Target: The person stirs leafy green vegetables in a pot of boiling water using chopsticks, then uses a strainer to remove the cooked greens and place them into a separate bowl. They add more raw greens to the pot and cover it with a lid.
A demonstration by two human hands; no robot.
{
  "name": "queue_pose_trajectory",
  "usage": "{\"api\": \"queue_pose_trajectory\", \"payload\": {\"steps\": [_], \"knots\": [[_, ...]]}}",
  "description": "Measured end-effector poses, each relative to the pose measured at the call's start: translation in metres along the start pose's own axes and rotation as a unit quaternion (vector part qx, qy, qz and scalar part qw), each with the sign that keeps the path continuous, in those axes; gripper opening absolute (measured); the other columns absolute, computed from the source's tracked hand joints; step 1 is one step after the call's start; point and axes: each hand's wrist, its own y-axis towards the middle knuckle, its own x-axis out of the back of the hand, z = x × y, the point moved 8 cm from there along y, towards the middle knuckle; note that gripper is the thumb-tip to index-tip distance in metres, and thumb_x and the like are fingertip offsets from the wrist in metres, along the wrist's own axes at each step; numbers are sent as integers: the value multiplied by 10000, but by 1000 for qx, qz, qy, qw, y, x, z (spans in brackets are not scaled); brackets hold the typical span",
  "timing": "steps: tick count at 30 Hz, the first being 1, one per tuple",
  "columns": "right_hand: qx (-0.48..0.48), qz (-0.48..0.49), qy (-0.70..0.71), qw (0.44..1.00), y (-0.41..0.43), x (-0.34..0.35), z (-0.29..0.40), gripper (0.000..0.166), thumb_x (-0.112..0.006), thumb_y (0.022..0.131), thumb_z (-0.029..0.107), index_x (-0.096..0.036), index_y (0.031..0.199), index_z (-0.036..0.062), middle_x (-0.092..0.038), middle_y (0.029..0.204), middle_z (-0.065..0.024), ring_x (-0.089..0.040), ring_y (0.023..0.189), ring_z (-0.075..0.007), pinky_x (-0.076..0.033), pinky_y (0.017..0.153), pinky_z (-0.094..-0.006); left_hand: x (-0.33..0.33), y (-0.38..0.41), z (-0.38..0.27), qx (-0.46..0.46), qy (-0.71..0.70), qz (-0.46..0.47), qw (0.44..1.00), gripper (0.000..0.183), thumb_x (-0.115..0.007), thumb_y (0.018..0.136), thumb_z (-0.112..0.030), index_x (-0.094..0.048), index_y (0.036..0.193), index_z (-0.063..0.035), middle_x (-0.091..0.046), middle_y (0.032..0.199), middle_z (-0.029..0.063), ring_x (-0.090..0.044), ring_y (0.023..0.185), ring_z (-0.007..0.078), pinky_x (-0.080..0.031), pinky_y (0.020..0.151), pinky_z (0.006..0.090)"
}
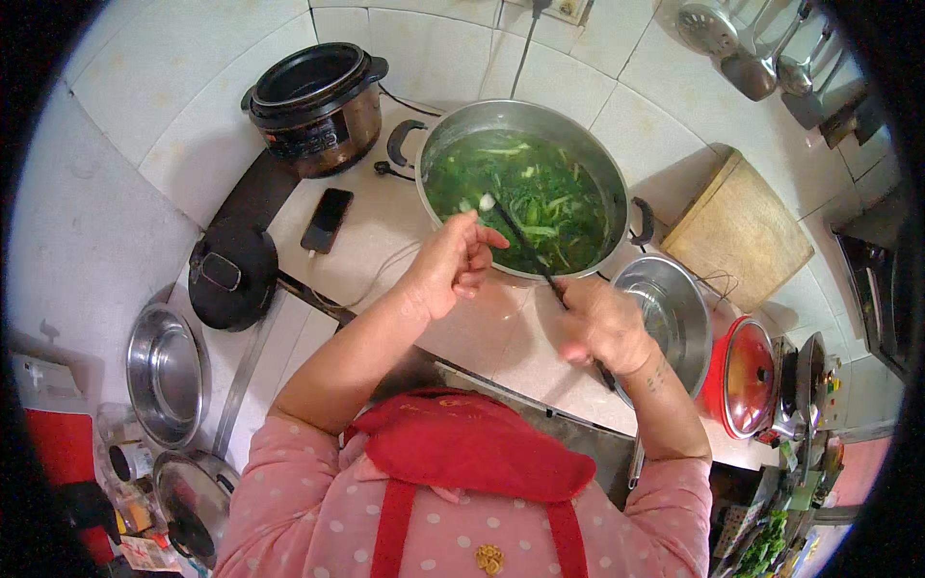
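Note:
In front of me stands a wide metal pot (pixel 498 110) with black side handles. Leafy greens (pixel 538 199) float in its green liquid. My right hand (pixel 607 325), slightly blurred, grips dark sticks, apparently chopsticks (pixel 531 253), near the pot's front rim. They slant down over the greens. At their far tip is a small white piece (pixel 487 201); I cannot tell if it is food. My left hand (pixel 462 260) hovers at the left front rim, its fingers bent and apart, with nothing visible in it. Both hands are bare.
Left of the pot are a black phone (pixel 327 220) on a cable and a lidless electric cooker (pixel 314 115). To the right are a metal basin (pixel 668 318), a leaning wooden cutting board (pixel 737 235) and a red pot with a glass lid (pixel 748 376). Utensils (pixel 751 72) hang above.

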Motion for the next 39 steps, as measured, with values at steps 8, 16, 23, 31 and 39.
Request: {"api": "queue_pose_trajectory", "payload": {"steps": [8, 16, 23, 31, 39], "knots": [[134, 28, -16, 990, 7, -9, 37, 335, -719, 677, 323, -552, 789, 55, -524, 824, -74, -611, 795, -290, -550, 612, -305, 20, 7, 0, 8, 23, -21, 999, 219, -489, 797, -278, -527, 806, -62, -453, 626, -14, -353, 453, 72, -244, 363, 206], [137, 28, -14, 990, 8, -8, 38, 323, -718, 662, 310, -553, 781, 60, -517, 855, -85, -609, 807, -282, -545, 600, -305, 30, 6, -7, -57, 138, -68, 986, 224, -517, 807, -271, -559, 827, -51, -500, 624, 16, -450, 473, 96, -281, 368, 206], [-270, 53, 113, 955, -8, -10, -60, 192, -620, 773, 67, -576, 955, 25, -557, 991, -163, -574, 908, -321, -492, 765, -355, 0, -47, 19, 34, 132, 97, 986, 485, -444, 897, -489, -441, 1126, -61, -559, 917, 95, -573, 665, 152, -446, 427, 235], [-442, -214, 232, 840, -47, 43, -98, 187, -489, 929, 119, -572, 932, -48, -574, 871, -67, -590, 786, -131, -509, 744, -260, -19, -75, 44, 32, 165, 169, 971, 199, -414, 955, -238, -512, 924, -68, -560, 812, 37, -547, 647, 99, -447, 508, 204], [-493, -131, 291, 809, -44, 7, -104, 175, -581, 882, 159, -611, 922, -9, -595, 777, -40, -564, 698, -91, -472, 620, -232, -20, -91, 48, 21, 148, 172, 974, 130, -396, 796, 30, -502, 810, -44, -511, 681, 31, -472, 563, 96, -384, 499, 223]]}}
